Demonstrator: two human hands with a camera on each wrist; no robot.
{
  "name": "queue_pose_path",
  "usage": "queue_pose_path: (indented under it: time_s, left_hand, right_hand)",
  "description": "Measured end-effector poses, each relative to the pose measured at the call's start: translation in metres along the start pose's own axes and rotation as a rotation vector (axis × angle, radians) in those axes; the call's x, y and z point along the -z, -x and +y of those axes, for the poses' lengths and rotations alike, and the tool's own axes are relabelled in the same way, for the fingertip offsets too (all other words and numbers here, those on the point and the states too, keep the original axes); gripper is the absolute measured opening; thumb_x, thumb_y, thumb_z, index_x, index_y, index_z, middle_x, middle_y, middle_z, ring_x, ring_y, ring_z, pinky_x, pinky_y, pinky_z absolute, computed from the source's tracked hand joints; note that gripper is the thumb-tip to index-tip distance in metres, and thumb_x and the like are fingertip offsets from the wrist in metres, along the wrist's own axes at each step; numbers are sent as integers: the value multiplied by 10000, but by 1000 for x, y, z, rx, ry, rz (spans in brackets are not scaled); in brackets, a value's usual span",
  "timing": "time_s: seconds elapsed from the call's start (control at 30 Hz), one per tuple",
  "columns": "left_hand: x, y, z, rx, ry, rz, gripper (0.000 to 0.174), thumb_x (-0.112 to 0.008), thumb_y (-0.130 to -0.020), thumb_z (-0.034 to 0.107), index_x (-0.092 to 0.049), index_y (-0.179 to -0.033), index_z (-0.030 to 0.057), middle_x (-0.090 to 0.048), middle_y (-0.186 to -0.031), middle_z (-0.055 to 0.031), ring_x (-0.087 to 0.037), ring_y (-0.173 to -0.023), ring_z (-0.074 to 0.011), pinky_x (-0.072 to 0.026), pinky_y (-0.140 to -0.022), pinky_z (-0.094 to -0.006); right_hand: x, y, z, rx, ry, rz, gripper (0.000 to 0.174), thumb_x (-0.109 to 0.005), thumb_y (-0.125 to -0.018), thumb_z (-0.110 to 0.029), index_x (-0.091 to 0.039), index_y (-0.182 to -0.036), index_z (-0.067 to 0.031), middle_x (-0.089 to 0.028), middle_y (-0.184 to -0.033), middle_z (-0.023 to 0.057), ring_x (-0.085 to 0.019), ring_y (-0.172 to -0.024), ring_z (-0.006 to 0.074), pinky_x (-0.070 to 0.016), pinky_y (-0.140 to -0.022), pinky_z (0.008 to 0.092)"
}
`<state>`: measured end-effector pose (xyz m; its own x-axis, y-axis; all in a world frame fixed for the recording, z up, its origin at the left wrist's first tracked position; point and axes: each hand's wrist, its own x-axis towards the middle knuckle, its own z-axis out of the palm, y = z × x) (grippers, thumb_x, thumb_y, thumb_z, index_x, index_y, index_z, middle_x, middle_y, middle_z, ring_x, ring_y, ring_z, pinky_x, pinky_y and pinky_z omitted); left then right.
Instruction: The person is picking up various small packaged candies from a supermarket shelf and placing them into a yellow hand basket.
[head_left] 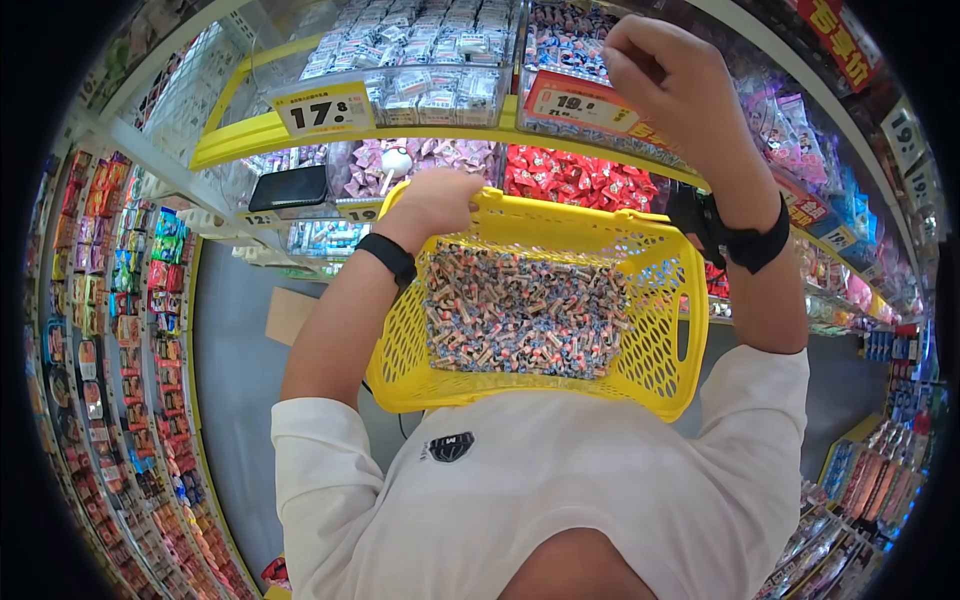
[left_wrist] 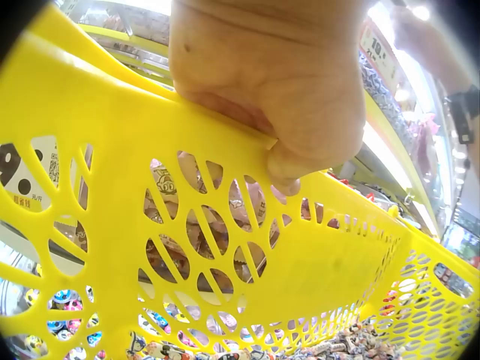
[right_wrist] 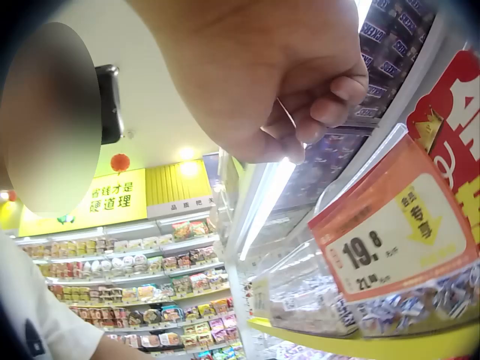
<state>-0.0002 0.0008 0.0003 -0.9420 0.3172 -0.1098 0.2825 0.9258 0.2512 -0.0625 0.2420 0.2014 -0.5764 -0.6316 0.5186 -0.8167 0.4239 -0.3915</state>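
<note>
My left hand (head_left: 439, 205) grips the far rim of a yellow plastic shopping basket (head_left: 400, 385). In the left wrist view the left fingers are hooked over the basket's edge, with the thumb on the near side. A layer of small wrapped candies (head_left: 525, 310) covers the basket's bottom, and the basket stands against the front of my shirt. Raised at the upper right, my right hand (head_left: 675, 80) is beside a bin of wrapped candies (head_left: 565, 50) with an orange price card (head_left: 580, 103). Its fingers are curled toward the thumb, and nothing shows in its grasp.
Silver-white packets (head_left: 440, 45) fill the bin at the upper left, above a yellow shelf edge (head_left: 240, 148). Below are purple-wrapped candies (head_left: 435, 155), red-wrapped candies (head_left: 580, 178) and a black phone-like slab (head_left: 288, 187). Snack shelves (head_left: 130, 350) line the left. A cardboard piece (head_left: 290, 315) lies on the floor.
</note>
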Motion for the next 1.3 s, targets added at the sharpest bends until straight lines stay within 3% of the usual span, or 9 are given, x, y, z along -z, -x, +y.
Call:
queue_pose_path:
  time_s: [0.1,0.3,0.6,0.8,0.9,1.1,1.3]
  left_hand:
    - [-1,1,0,-4,1,20,180,-690,-809,195,-601,-896,64,-653,-806,-156,-643,-838,-365,-491,-741,-494]
    - [1,1,2,5,-12,11,185,-690,-813,209,-607,-903,70,-654,-808,-156,-644,-837,-363,-493,-740,-494]
    - [0,-1,0,12,-13,-1,197,-690,-810,211,-606,-910,64,-660,-829,-160,-646,-856,-363,-495,-753,-492]
    - [0,-1,1,17,-19,-6,207,-692,-807,209,-603,-920,60,-660,-835,-168,-643,-864,-371,-491,-755,-497]
    - [0,-1,1,12,-13,1,208,-691,-808,208,-602,-924,59,-658,-835,-172,-640,-865,-377,-489,-756,-500]
    - [1,0,1,4,-17,7,201,-687,-811,202,-599,-923,60,-656,-840,-172,-635,-866,-384,-487,-756,-504]
    - [-1,0,0,0,-17,16,208,-689,-811,205,-595,-932,65,-655,-840,-167,-637,-870,-376,-488,-757,-502]
  right_hand:
    - [1,26,-15,31,33,-41,83,-641,-828,-113,-599,-840,-43,-601,-728,120,-622,-664,262,-472,-599,397]
    - [-43,71,-12,114,-98,-188,101,-627,-815,-116,-575,-792,-32,-593,-727,114,-612,-686,307,-474,-607,413]
    - [-160,133,25,-3,-72,-657,151,-591,-851,-207,-649,-844,-68,-631,-833,119,-630,-810,326,-500,-719,462]
    - [-213,171,35,-46,11,-862,164,-593,-831,-202,-665,-920,-84,-636,-893,122,-635,-876,333,-508,-769,465]
    - [-240,195,45,3,-74,-876,200,-597,-804,-195,-669,-932,-59,-619,-929,190,-640,-894,369,-513,-775,492]
    - [-271,224,45,38,-125,-865,293,-649,-799,-162,-638,-1075,-65,-570,-1121,188,-592,-1049,369,-504,-852,480]
    - [-272,224,30,-16,-54,-875,286,-685,-782,-176,-653,-1028,-32,-578,-1094,195,-611,-996,371,-514,-842,473]
